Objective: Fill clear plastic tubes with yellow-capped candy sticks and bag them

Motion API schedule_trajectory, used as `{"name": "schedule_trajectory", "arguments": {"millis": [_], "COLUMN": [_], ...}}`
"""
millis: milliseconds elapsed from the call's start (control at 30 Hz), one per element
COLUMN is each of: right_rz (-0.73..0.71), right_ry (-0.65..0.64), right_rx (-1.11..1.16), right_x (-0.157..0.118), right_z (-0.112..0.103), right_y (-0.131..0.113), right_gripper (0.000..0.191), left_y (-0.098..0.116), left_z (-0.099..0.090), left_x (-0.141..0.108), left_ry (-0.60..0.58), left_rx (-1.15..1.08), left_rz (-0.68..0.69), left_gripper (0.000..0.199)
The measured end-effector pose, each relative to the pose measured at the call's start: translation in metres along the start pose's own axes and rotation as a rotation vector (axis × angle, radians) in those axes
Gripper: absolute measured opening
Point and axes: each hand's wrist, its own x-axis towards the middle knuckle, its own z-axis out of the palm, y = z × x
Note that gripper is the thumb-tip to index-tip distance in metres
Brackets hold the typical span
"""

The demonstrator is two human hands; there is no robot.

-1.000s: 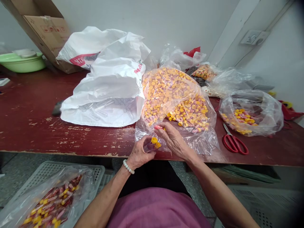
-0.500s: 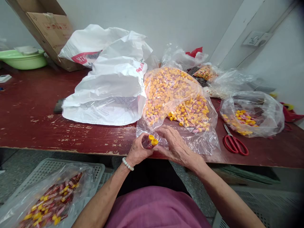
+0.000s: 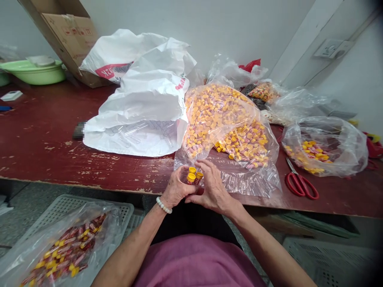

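Three small tubes with yellow caps point(image 3: 192, 177) stand upright in a bunch, their sides dark red and printed. My left hand point(image 3: 176, 186), with a bead bracelet at the wrist, is closed around them. From the right, my right hand point(image 3: 214, 189) curves about the same tubes, its fingers at their far side and its thumb low in front. Its exact contact is partly hidden. Just beyond my hands lies a large clear plastic bag point(image 3: 221, 111) full of similar yellow-capped tubes, some spilling at its mouth. To its left a white sack point(image 3: 140, 99) lies open with clear empty tubes point(image 3: 134, 133) inside.
Red-handled scissors point(image 3: 301, 185) lie on the red table point(image 3: 54, 159) at right, beside a smaller clear bag point(image 3: 353, 155) of capped tubes. Below left, a crate point(image 3: 125, 211) holds a bag of filled tubes point(image 3: 64, 249). A green basin point(image 3: 36, 73) and cardboard box point(image 3: 72, 40) stand back left.
A third yellow cap now shows in the bunch where two showed before. My right hand has moved left, closer around the tubes. The view has shifted slightly.
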Motion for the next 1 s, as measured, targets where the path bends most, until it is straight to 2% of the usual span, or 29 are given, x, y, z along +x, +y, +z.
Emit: {"name": "schedule_trajectory", "arguments": {"millis": [133,333,400,467,533,567,667,700,800,900,1000], "right_rz": [-0.034,-0.061,-0.061,-0.067,-0.047,-0.015,0.187,0.266,0.409,0.441,0.415], "right_ry": [-0.077,-0.005,-0.041,-0.102,-0.118,-0.094,0.038,0.074,0.097,0.093,0.076], "right_rx": [-0.133,-0.164,-0.113,-0.036,0.010,0.001,-0.180,-0.267,-0.416,-0.412,-0.351], "right_x": [0.002,-0.005,-0.005,-0.005,-0.003,-0.001,0.014,0.022,0.050,0.069,0.070], "right_z": [-0.001,0.020,0.018,0.012,0.005,0.003,0.001,0.002,0.008,0.017,0.027], "right_y": [0.003,0.000,-0.001,0.004,0.019,0.032,0.080,0.097,0.130,0.137,0.129], "right_gripper": [0.084,0.064,0.066,0.081,0.093,0.090,0.048,0.040,0.039,0.036,0.030], "left_y": [0.004,-0.009,-0.013,-0.014,-0.013,-0.012,-0.011,-0.011,-0.016,-0.021,-0.024], "left_z": [-0.001,0.012,0.010,0.003,-0.009,-0.016,-0.032,-0.035,-0.034,-0.027,-0.023], "left_x": [-0.004,-0.006,-0.007,-0.008,-0.008,-0.008,-0.007,-0.007,-0.006,-0.006,-0.005], "left_ry": [-0.016,0.004,0.001,0.018,0.068,0.090,0.115,0.110,0.105,0.102,0.087], "left_rx": [-0.001,-0.220,-0.249,-0.249,-0.229,-0.220,-0.201,-0.194,-0.177,-0.141,-0.085], "left_rz": [-0.025,-0.155,-0.166,-0.182,-0.187,-0.183,-0.147,-0.138,-0.133,-0.129,-0.121], "left_gripper": [0.044,0.042,0.038,0.035,0.038,0.040,0.044,0.043,0.044,0.046,0.044]}}
